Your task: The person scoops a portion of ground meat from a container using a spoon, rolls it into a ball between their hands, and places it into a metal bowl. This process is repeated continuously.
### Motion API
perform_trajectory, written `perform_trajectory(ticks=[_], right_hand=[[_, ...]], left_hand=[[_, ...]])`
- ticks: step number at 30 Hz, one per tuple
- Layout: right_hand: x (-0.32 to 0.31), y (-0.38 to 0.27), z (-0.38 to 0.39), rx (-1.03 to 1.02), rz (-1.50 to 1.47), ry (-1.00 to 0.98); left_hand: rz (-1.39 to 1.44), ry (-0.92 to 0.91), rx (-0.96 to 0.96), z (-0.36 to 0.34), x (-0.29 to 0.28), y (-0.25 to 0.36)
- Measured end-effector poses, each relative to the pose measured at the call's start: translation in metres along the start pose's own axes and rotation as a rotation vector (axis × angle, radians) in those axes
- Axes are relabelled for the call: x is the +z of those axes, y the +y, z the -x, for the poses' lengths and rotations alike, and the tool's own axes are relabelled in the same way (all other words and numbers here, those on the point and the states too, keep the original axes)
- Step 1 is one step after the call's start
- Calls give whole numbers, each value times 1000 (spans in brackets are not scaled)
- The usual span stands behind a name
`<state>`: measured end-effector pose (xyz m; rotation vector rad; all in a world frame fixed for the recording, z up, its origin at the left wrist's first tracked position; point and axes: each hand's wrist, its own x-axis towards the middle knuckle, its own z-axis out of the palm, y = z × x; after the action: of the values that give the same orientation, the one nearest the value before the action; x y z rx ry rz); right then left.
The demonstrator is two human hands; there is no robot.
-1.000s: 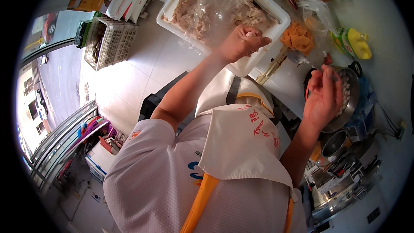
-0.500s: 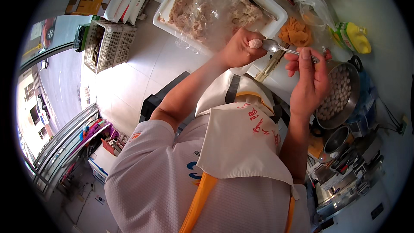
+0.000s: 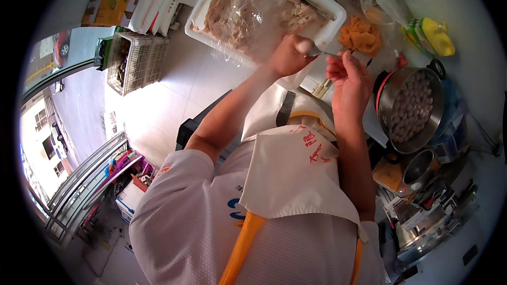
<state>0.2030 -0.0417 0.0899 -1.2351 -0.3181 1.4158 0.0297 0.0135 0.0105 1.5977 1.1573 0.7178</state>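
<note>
My left hand (image 3: 288, 58) is closed in a fist at the near edge of a white tub (image 3: 331, 27). A pale ball of meat paste (image 3: 303, 47) bulges from the top of that fist. My right hand (image 3: 349, 85) grips a metal spoon (image 3: 331, 54) by its handle, and the spoon's bowl rests against the ball, slightly blurred. Pinkish ground meat paste (image 3: 224, 18) fills much of the tub, partly under clear plastic film (image 3: 259, 18). To the right, a metal pot (image 3: 384, 106) holds many round meatballs (image 3: 411, 108).
An orange cloth (image 3: 360, 36) lies right of the tub, near a clear plastic bag (image 3: 376, 0) and a yellow-green bottle (image 3: 435, 37). A smaller metal pot (image 3: 418, 169) stands nearer than the meatball pot. At left are a white plastic crate (image 3: 145, 66) and cardboard boxes (image 3: 113, 0).
My right hand has moved left, bringing the spoon's bowl closer against the ball on my left fist. The left hand has shifted slightly left. The view has tilted a little.
</note>
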Motion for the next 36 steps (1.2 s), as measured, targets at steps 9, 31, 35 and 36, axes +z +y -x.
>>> perform_trajectory(ticks=[9, 31, 35, 36], right_hand=[[-117, -90, 31, -418, -28, 181], [-224, -77, 14, -801, 998, 525], [-201, -92, 26, -799, 871, 578], [-194, -97, 30, -783, 851, 575]], left_hand=[[238, 37, -278, 12, -4, -11], [421, 17, -338, 4, -12, -2], [450, 112, -384, 2, -8, -8], [387, 148, -370, 2, -3, -21]])
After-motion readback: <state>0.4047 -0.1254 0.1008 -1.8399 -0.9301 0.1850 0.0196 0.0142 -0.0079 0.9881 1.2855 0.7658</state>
